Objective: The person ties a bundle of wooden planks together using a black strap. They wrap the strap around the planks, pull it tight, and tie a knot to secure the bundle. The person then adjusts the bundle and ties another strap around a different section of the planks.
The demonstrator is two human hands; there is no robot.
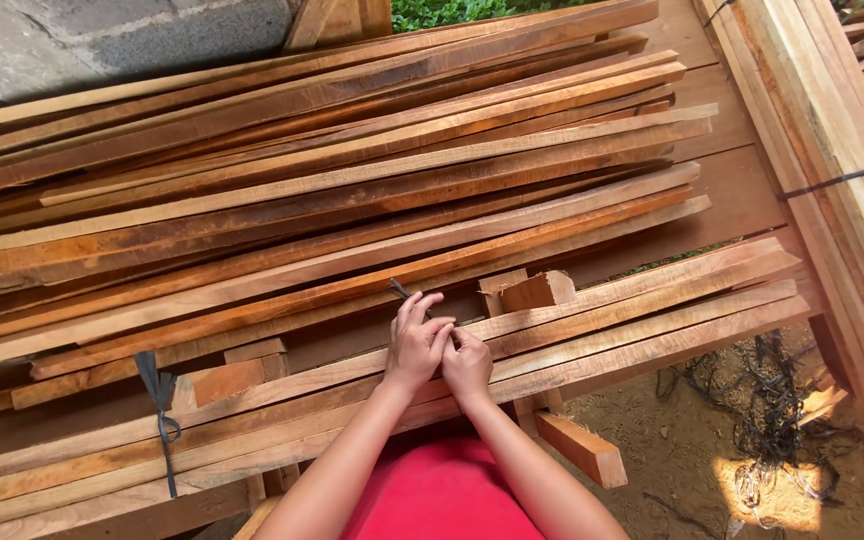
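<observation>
Both my hands meet over a bundle of long wooden slats point(652, 320) lying across the front. My left hand point(414, 342) pinches a thin dark strap point(399, 290) whose end sticks up past my fingers. My right hand point(468, 364) is closed beside it, fingers curled on the same strap where it crosses the slats. A small wooden block point(537, 291) sits just beyond my hands on the bundle.
A large loose pile of reddish wooden slats point(352, 170) fills the table behind. Another dark strap point(160, 400) ties the bundle at the left. A strapped stack of planks point(842, 150) runs along the right. Tangled black straps point(772, 410) lie on the dirt ground.
</observation>
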